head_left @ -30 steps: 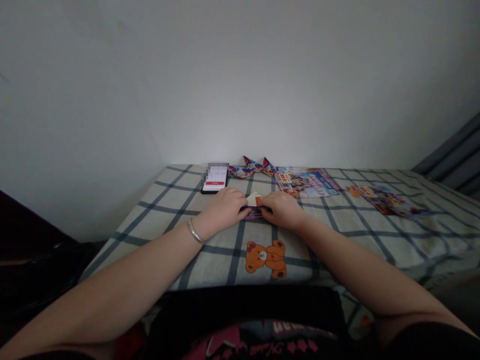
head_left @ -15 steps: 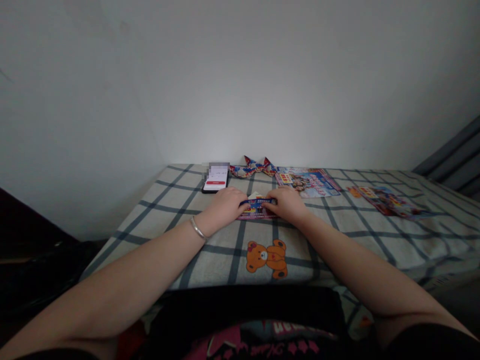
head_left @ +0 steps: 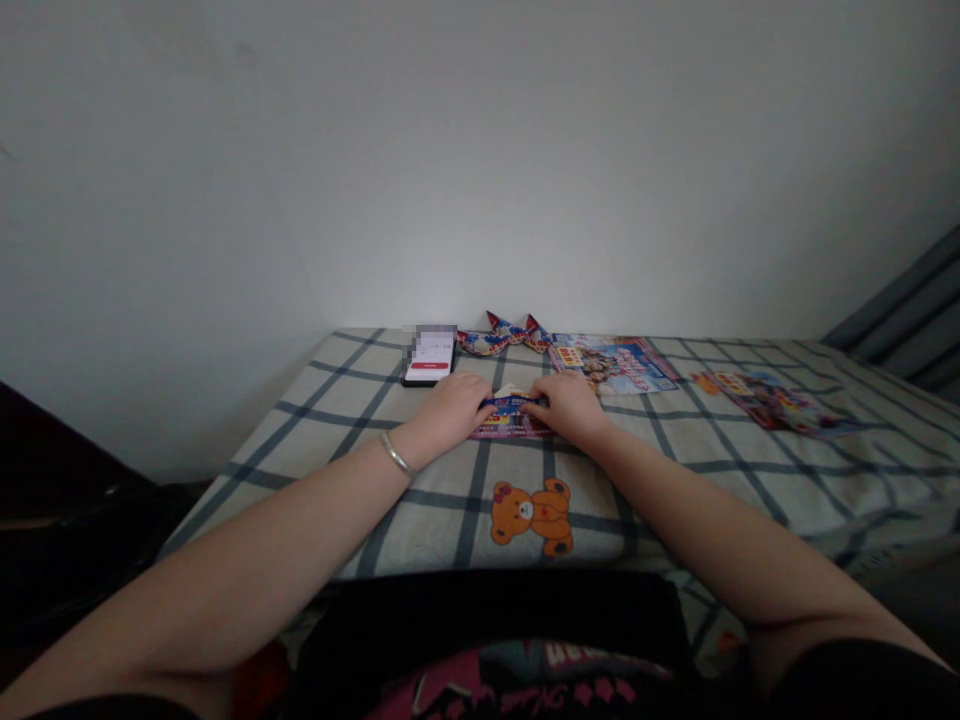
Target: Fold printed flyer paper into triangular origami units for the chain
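I hold a glossy printed paper sheet with a folded blue band (head_left: 514,405) between my two hands, on the surface straight in front of me. My left hand (head_left: 456,408) has the band's left end in a narrow pinch, thumb on the near side and the other fingers curled over beyond it. My right hand (head_left: 568,405) pinches the right end the same way, so the band runs crosswise from one thumb to the other. A pale pointed fold (head_left: 510,389) shows just past the band, and a pinkish part of the sheet lies on my side of it.

A silver bangle (head_left: 396,455) circles my left wrist. Beneath everything is a pale cloth with dark blue-grey checks (head_left: 645,500), and an orange teddy bear print (head_left: 531,517) lies on its side nearer to me than the paper.

Beyond my left hand rests a black phone with a lit screen (head_left: 430,368). Just right of it, by the plain pale wall (head_left: 480,170), sits a blue, red and white folded paper shape with two raised points (head_left: 505,336). A colourful flat leaflet (head_left: 622,366) lies beside that, and a second printed leaflet (head_left: 787,403) lies farther right.
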The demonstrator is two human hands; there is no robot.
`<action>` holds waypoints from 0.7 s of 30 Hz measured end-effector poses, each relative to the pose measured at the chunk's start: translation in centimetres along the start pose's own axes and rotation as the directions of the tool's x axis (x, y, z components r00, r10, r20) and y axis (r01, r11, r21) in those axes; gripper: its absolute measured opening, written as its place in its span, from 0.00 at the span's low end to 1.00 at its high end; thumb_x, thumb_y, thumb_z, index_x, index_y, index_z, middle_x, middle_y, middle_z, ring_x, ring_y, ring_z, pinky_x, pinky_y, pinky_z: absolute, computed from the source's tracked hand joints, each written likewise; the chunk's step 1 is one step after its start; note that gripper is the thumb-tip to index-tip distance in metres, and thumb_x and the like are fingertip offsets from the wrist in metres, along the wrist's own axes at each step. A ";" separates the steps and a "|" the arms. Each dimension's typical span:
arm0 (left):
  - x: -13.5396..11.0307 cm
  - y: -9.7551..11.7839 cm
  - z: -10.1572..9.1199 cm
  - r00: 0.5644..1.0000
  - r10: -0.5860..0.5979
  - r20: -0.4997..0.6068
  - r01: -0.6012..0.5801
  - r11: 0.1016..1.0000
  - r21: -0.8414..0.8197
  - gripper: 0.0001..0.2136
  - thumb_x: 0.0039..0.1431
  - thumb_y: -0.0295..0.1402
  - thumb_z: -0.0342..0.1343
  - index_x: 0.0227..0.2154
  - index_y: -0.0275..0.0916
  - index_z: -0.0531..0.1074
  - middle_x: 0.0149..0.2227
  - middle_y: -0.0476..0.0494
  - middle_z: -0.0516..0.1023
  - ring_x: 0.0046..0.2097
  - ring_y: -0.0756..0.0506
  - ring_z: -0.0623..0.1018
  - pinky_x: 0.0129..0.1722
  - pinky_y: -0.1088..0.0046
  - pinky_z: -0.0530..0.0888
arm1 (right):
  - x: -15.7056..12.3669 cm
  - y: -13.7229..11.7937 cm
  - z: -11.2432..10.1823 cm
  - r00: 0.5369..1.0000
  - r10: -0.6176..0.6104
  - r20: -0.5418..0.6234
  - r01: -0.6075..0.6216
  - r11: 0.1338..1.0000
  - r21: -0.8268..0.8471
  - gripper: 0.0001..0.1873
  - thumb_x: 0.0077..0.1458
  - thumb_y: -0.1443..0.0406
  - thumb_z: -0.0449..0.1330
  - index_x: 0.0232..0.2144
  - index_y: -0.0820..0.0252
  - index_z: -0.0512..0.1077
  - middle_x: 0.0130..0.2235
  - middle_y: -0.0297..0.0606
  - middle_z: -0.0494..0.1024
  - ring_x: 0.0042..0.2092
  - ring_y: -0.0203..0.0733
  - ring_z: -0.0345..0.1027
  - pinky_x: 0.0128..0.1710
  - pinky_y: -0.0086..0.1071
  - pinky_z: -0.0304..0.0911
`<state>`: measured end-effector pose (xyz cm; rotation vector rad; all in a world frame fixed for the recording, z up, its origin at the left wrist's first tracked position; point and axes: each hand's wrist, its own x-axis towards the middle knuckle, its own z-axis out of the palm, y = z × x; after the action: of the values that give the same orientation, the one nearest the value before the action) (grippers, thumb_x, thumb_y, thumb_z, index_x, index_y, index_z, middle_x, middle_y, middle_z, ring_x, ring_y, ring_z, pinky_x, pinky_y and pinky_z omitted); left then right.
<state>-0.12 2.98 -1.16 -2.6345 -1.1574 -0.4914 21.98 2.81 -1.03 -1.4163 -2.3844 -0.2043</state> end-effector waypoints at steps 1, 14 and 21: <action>0.0 0.0 0.0 1.000 0.004 -0.002 -0.004 1.000 -0.001 0.08 0.62 0.34 0.56 0.33 0.33 0.72 0.35 0.41 0.75 0.40 0.43 0.74 0.42 0.66 0.70 | 0.0 0.1 0.1 1.000 0.000 -0.002 0.000 1.000 0.003 0.11 0.54 0.56 0.65 0.30 0.59 0.76 0.33 0.38 0.80 0.37 0.43 0.70 0.43 0.35 0.56; -0.2 -0.3 0.5 0.999 0.017 -0.031 -0.019 0.997 -0.074 0.09 0.62 0.29 0.54 0.46 0.38 0.71 0.42 0.41 0.75 0.47 0.43 0.73 0.48 0.64 0.69 | -0.2 0.1 0.2 1.000 0.015 0.006 -0.016 0.996 0.087 0.09 0.55 0.61 0.64 0.39 0.57 0.75 0.40 0.39 0.81 0.43 0.46 0.72 0.49 0.40 0.58; -0.1 0.2 -0.1 0.992 0.108 -0.069 -0.110 0.994 -0.026 0.08 0.62 0.26 0.53 0.41 0.39 0.75 0.43 0.41 0.74 0.49 0.43 0.70 0.48 0.64 0.70 | -0.2 -0.1 -0.1 1.000 0.001 0.016 -0.003 0.993 0.115 0.11 0.55 0.63 0.62 0.42 0.58 0.74 0.43 0.40 0.80 0.46 0.47 0.73 0.49 0.39 0.61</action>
<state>-0.09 2.75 -1.18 -2.6668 -0.9874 -0.5756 21.94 2.59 -1.02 -1.3727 -2.3662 -0.0540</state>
